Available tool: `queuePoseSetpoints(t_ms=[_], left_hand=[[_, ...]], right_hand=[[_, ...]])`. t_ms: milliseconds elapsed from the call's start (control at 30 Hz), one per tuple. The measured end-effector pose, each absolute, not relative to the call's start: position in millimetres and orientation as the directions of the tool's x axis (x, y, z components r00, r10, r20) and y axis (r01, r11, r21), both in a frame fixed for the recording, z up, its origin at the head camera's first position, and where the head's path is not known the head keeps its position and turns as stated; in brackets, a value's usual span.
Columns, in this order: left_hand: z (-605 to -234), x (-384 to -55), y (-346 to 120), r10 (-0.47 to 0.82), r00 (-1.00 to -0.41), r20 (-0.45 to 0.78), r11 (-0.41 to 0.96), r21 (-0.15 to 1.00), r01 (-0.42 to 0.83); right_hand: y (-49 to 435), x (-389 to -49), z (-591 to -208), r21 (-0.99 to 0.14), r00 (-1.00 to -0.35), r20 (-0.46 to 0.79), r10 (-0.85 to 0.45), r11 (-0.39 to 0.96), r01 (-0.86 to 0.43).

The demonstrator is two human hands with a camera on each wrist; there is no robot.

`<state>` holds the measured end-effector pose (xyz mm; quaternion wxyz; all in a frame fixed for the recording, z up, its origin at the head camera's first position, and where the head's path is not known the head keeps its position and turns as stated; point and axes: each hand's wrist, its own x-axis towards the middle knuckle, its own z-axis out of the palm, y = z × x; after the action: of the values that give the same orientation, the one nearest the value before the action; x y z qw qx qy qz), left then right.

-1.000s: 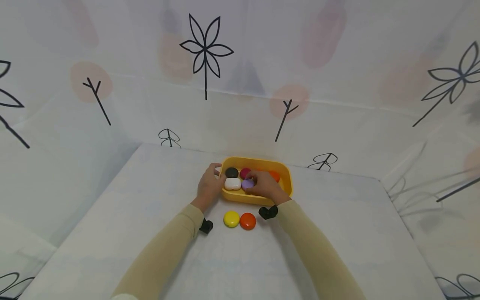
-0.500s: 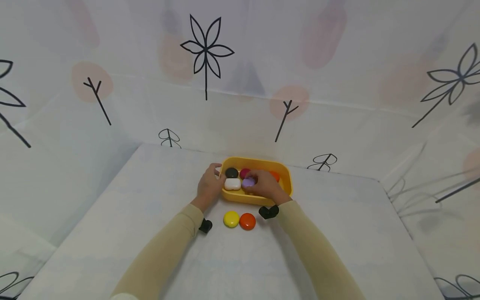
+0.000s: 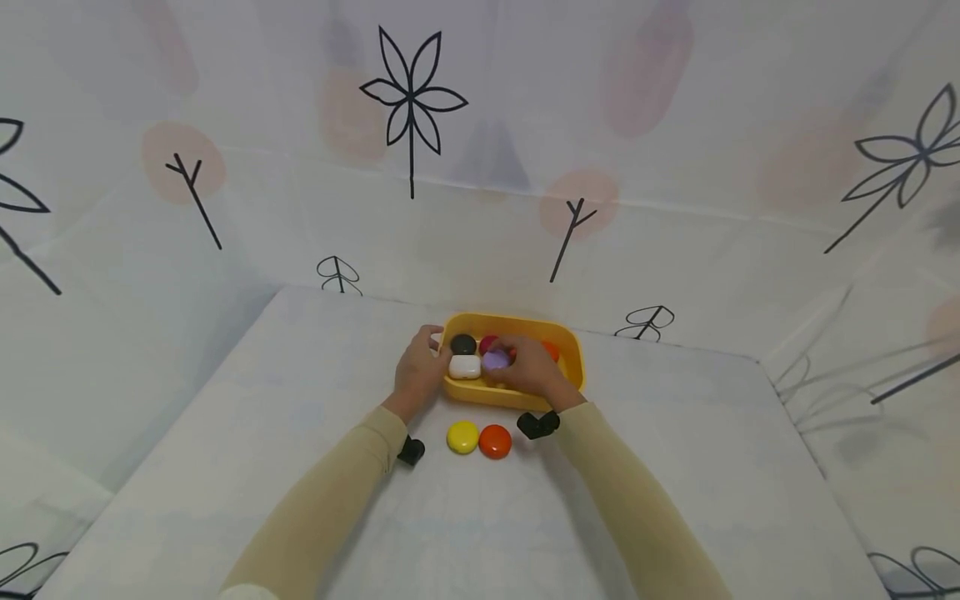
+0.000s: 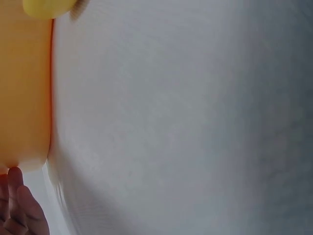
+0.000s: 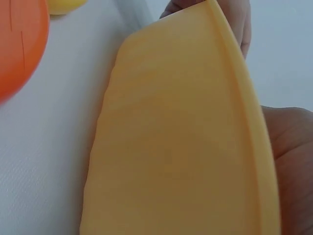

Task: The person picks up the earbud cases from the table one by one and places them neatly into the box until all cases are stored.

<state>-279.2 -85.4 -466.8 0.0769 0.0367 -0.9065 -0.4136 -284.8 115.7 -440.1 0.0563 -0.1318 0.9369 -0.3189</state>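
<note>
At its left end, a yellow plastic tray point(image 3: 517, 400) is held by my left hand point(image 3: 420, 371), with the thumb at the rim. The left wrist view shows fingertips point(image 4: 17, 178) against the tray's end wall. My right hand point(image 3: 531, 367) reaches over the front rim and pinches a purple round disc point(image 3: 495, 360) inside the tray. Left of the disc lies a white rounded case point(image 3: 464, 367), with a black disc point(image 3: 462, 344) behind it. A dark red disc point(image 3: 487, 342) and an orange-red one point(image 3: 551, 351) are partly hidden by the right hand.
In front of the tray, a yellow disc point(image 3: 462, 437) and an orange-red disc point(image 3: 495, 442) lie side by side on the white table point(image 3: 465, 533). A printed cloth backdrop point(image 3: 480, 242) rises just behind the tray.
The purple disc has shifted slightly up in the head view, and the right hand's fingers have moved with it. My left hand and the tray stay in place.
</note>
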Motion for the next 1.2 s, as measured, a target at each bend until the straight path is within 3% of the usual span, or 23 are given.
queuePoseSetpoints(t_ms=[233,500,1200], left_hand=[[-465.3,-279.3,-84.9,-0.127,-0.984,0.125,0.66,0.751,0.01],[-464.3,-280.0,-84.0,-0.113,-0.985,0.127,0.666,0.746,0.02],[-462.3,-276.5,-83.0,-0.129,-0.985,0.118,0.664,0.748,0.002]], right_hand=[[115.5,-279.4,-428.8,-0.606,-0.962,-0.009,-0.274,0.767,-0.212],[119.7,-273.4,-421.5,-0.57,-0.944,0.07,-0.321,0.764,-0.302],[130.6,-231.7,-399.0,-0.496,-0.906,0.217,-0.363,0.758,-0.423]])
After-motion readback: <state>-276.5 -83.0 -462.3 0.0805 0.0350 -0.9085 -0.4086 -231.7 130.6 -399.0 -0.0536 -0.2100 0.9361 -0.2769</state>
